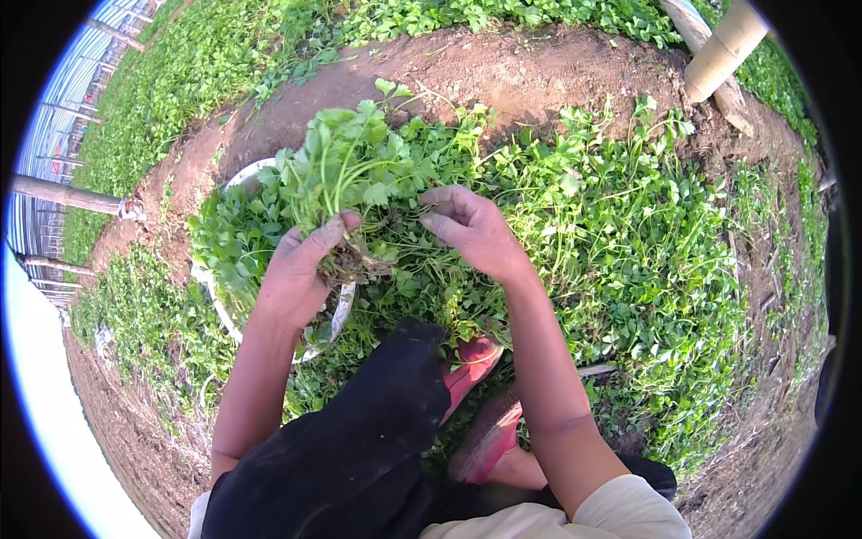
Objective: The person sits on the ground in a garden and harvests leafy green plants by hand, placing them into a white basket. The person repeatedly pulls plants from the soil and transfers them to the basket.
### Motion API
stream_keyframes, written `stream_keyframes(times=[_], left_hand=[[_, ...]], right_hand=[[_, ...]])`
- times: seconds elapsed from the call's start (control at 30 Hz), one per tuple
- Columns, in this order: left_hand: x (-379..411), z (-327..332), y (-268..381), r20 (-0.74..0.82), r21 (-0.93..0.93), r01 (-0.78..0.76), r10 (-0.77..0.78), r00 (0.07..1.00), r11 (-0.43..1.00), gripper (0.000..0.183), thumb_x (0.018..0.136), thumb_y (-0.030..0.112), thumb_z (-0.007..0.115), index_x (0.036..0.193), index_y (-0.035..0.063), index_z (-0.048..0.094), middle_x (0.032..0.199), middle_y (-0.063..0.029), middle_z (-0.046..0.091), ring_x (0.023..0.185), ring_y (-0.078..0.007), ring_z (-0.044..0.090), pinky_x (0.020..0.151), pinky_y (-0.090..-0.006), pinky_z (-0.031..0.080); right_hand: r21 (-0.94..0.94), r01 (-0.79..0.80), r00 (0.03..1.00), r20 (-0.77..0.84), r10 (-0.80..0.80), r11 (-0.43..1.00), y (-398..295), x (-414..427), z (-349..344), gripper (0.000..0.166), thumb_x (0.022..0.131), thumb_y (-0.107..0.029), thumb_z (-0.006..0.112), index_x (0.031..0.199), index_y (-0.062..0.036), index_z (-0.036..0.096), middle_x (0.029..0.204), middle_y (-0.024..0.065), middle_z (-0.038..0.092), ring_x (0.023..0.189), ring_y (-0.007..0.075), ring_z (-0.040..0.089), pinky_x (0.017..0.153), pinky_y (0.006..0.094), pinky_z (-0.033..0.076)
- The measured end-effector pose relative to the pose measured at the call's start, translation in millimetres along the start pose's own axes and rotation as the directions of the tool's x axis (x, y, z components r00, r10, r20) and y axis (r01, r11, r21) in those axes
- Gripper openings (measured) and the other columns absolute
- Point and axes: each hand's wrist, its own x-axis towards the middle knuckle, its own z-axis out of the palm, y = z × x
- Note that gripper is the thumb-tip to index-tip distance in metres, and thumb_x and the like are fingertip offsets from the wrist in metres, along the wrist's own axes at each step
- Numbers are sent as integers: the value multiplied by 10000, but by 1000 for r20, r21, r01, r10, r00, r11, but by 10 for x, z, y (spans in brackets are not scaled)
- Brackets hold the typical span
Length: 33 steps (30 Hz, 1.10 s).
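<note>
My left hand (303,259) grips a bunch of celery-like greens (343,162) by the lower stems. Its leaves fan upward, and dirty roots (353,259) with soil hang below my thumb. To the right of the bunch is my right hand (475,232), its fingers curled and the thumb and index fingertips a little apart. I see nothing clearly held there. Beneath and left of my left hand stands a white round tub (343,313), filled with leafy greens (232,236). The held bunch and my left forearm hide part of the tub.
Dense low greens (626,269) cover the ground around my red shoes (475,370). Beyond lies a bare soil strip (498,64), with another green bed behind it. A bamboo post (724,54) rises at upper right; a wooden pole (67,194) is at left.
</note>
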Motion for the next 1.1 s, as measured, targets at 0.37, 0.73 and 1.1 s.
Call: stream_keyframes(times=[0.37, 0.73, 1.1], left_hand=[[-127, -119, 360, 43, -129, -295, 303, 952, 947, 270, 911, 319, 634, 1043, 89, 589, 1063, -92, 591, 986, -262, 568, 828, -405, 497], [-79, 96, 78, -139, -291, -185, 149, 979, 939, 228, 890, 197, 669, 1053, 55, 595, 905, -37, 623, 805, -202, 615, 686, -380, 539], [-236, 19, 46, -140, -275, -239, 207, 968, 932, 225, 920, 175, 625, 1110, 88, 541, 1061, -94, 617, 868, -174, 602, 756, -353, 533]], right_hand=[[-904, 142, 863, -87, -498, 404, 24, 1169, 347, 154, 770, -136, 645, 922, -133, 667, 984, 85, 568, 967, 294, 547, 873, 394, 417], [-823, -16, 879, -282, -384, 568, -179, 709, 63, 198, 795, -153, 631, 989, -132, 664, 1026, 122, 563, 978, 303, 564, 842, 412, 461], [-12, 154, 929, -338, -149, 988, -382, 864, 17, 134, 814, -195, 718, 893, -94, 678, 913, 57, 634, 837, 158, 576, 730, 356, 455]])
